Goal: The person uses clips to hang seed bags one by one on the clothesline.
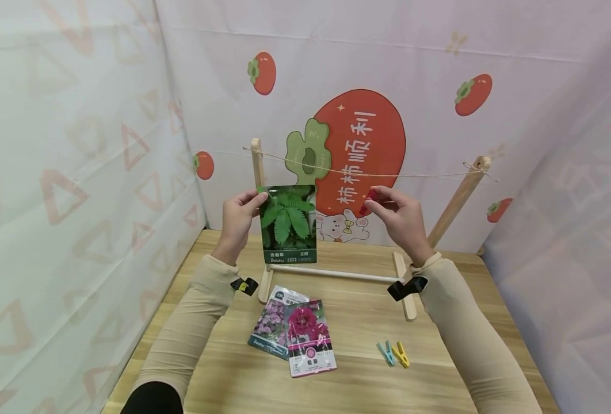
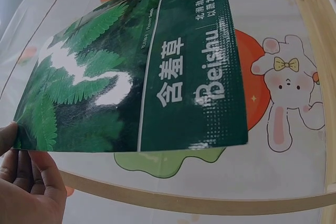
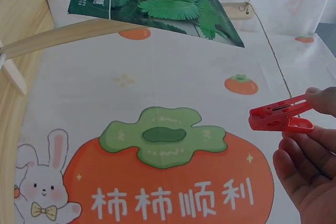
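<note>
My left hand (image 1: 239,221) pinches a green seed packet (image 1: 288,224) by its upper left edge and holds it up below the string (image 1: 404,175). Its front, with a fern-like leaf picture, also fills much of the left wrist view. To the right, my right hand (image 1: 403,218) pinches a red clothespin (image 3: 281,115) by its handle ends, a little below the string. The packet and the clothespin are apart. On the table lie a purple-flower seed packet (image 1: 271,319) and, partly over it, a pink-flower seed packet (image 1: 310,339).
A wooden frame with a left post (image 1: 257,164) and a right post (image 1: 458,201) carries the string; a white rod (image 1: 336,274) joins its feet. A blue clothespin (image 1: 386,353) and a yellow clothespin (image 1: 401,355) lie on the wooden table (image 1: 357,391). A printed cloth (image 1: 217,86) hangs behind.
</note>
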A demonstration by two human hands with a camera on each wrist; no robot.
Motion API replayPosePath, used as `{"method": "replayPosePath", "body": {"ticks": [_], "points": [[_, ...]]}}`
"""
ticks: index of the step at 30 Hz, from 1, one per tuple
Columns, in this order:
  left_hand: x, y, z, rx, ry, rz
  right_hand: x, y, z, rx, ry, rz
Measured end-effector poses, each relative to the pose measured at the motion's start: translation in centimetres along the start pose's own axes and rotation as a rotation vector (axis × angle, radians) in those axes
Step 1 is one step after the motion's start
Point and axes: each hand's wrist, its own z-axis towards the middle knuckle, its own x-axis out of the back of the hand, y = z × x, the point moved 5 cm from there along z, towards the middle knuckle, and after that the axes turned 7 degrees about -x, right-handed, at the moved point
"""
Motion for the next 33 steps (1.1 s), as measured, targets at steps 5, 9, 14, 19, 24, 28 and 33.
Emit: {"method": "replayPosePath", "body": {"ticks": [5, 9, 14, 19, 24, 28, 33], "points": [[-0.1, 0.3, 0.2, -0.005, -0.003, 0.015, -0.2, -0.7, 0.6, 0.035, 0.009, -0.011], [-0.3, 0.9, 0.5, -0.016, 0.0, 0.033, -0.2, -1.6, 1.1, 0.038, 0.007, 0.004], [-0.5, 1.5, 0.8, -0.024, -0.005, 0.046, -0.4, -2.6, 1.9, 0.038, -0.005, 0.057], [-0.8, 1.7, 1.0, -0.042, -0.002, 0.045, -0.8, -4.1, 2.8, 0.096, -0.002, 0.05], [-1.1, 1.9, 1.3, -0.055, -0.002, 0.034, -1.4, -5.7, 4.4, 0.129, -0.035, 0.053], [-1.4, 2.1, 1.3, -0.061, -0.004, 0.031, -2.1, -6.7, 5.3, 0.131, -0.067, 0.084], [-1.7, 2.3, 1.5, -0.076, -0.005, 0.036, -3.3, -7.6, 6.3, 0.151, -0.045, 0.092]]}}
